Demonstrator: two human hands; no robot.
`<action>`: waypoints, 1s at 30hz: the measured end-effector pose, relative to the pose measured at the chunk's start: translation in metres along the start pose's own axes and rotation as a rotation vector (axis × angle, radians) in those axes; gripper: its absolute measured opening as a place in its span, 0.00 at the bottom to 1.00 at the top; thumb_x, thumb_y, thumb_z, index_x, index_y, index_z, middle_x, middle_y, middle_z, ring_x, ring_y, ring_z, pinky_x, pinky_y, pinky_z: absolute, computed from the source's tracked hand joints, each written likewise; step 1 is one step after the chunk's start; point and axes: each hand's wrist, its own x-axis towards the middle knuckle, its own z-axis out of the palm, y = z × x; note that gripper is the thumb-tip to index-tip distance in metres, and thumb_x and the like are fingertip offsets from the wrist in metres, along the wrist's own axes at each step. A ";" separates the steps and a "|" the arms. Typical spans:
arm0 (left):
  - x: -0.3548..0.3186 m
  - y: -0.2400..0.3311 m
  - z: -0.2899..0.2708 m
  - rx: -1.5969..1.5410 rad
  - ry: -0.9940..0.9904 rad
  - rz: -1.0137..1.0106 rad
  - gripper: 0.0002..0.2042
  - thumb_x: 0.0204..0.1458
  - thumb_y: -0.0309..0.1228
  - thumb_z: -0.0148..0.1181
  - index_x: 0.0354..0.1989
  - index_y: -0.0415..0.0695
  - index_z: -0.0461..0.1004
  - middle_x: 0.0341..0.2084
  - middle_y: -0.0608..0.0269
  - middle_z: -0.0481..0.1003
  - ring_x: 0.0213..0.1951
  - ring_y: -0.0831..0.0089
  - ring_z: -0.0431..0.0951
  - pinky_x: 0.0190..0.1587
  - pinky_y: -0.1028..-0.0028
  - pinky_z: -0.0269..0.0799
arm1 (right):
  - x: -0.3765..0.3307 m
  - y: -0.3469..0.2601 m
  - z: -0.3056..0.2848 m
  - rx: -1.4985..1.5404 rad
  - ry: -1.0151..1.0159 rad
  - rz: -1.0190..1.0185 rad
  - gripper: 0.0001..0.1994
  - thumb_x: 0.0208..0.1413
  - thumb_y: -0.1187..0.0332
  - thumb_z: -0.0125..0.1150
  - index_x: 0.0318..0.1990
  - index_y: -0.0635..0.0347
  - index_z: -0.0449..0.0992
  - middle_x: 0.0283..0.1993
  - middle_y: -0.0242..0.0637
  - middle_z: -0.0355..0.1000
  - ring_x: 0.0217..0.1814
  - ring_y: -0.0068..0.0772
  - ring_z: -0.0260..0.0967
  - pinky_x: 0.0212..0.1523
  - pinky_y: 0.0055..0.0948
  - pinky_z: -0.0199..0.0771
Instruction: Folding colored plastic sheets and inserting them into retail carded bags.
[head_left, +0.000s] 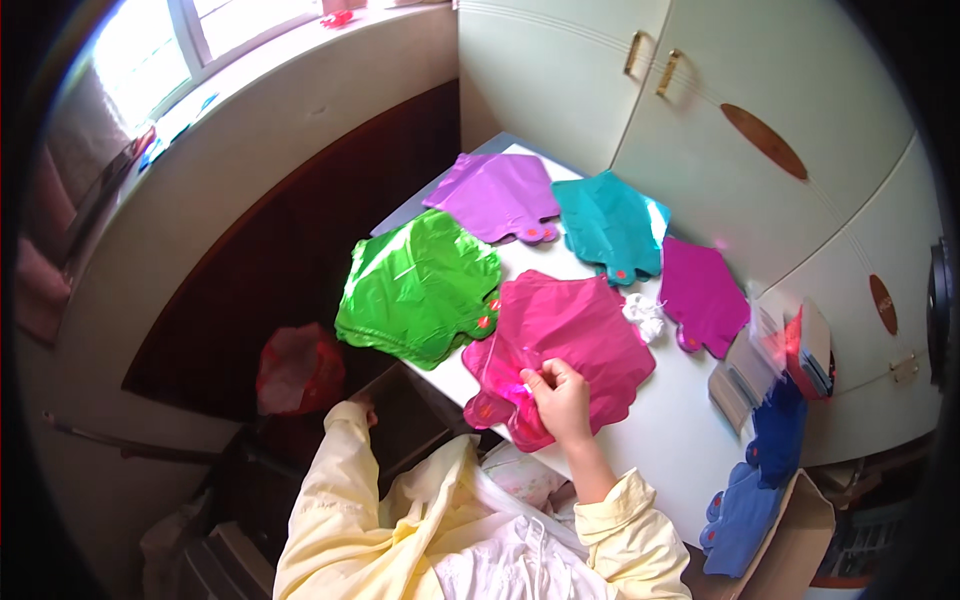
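Observation:
A flat, uninflated pink foil balloon [590, 320] lies at the near middle of the white table [690, 440]. My right hand [562, 400] is closed on it, thumb and fingers pinching crumpled, shiny foil near its lower left part. A small whitish spot shows at the fingertips, too small to name. Down at the left, off the table, my left hand [367, 408] is beside a cardboard box [412, 415] and a red-and-white plastic bag [300, 370]. Its fingers are mostly hidden in shadow. Left of the pink balloon lies a green foil balloon [415, 285].
Farther back lie a lilac [490, 190], a teal [610, 225] and a purple foil balloon [703, 295]. A crumpled white wad [645, 315] sits beside the pink one. Blue balloons [742, 520] hang at the right edge over a cardboard box [800, 530]. White cabinets [790, 80] stand behind.

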 end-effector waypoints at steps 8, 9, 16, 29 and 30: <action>0.006 -0.017 0.008 -1.399 -0.566 -0.187 0.16 0.52 0.39 0.55 0.14 0.54 0.60 0.05 0.76 0.58 0.10 0.84 0.62 0.11 0.83 0.55 | -0.005 -0.008 0.002 0.032 0.013 0.002 0.12 0.51 0.68 0.65 0.23 0.64 0.70 0.16 0.26 0.64 0.20 0.14 0.54 0.21 0.22 0.57; 0.005 -0.021 0.007 -1.451 -0.639 -0.151 0.14 0.52 0.38 0.55 0.15 0.53 0.63 0.05 0.75 0.60 0.10 0.82 0.63 0.12 0.82 0.58 | -0.005 -0.008 0.003 0.043 0.007 0.004 0.12 0.51 0.68 0.65 0.23 0.64 0.70 0.16 0.26 0.64 0.20 0.14 0.55 0.21 0.22 0.57; -0.017 -0.022 0.064 0.538 -0.093 -0.047 0.17 0.56 0.44 0.47 0.27 0.46 0.75 0.19 0.58 0.74 0.20 0.68 0.74 0.32 0.66 0.74 | -0.003 -0.005 -0.004 0.021 0.028 0.013 0.11 0.51 0.68 0.65 0.24 0.64 0.70 0.16 0.26 0.64 0.20 0.13 0.55 0.21 0.21 0.58; -0.213 0.066 0.026 -0.104 -1.066 0.968 0.17 0.58 0.40 0.51 0.24 0.38 0.73 0.25 0.56 0.76 0.24 0.67 0.75 0.30 0.72 0.70 | -0.005 0.002 -0.009 0.072 0.051 -0.002 0.10 0.51 0.67 0.62 0.26 0.63 0.70 0.17 0.37 0.69 0.18 0.25 0.66 0.22 0.29 0.65; -0.260 0.073 0.020 -0.184 -1.065 1.224 0.15 0.58 0.38 0.51 0.28 0.38 0.74 0.26 0.57 0.76 0.26 0.69 0.75 0.30 0.74 0.69 | -0.006 0.000 -0.004 0.083 0.023 -0.014 0.10 0.52 0.67 0.62 0.26 0.63 0.69 0.17 0.38 0.68 0.18 0.25 0.65 0.22 0.29 0.64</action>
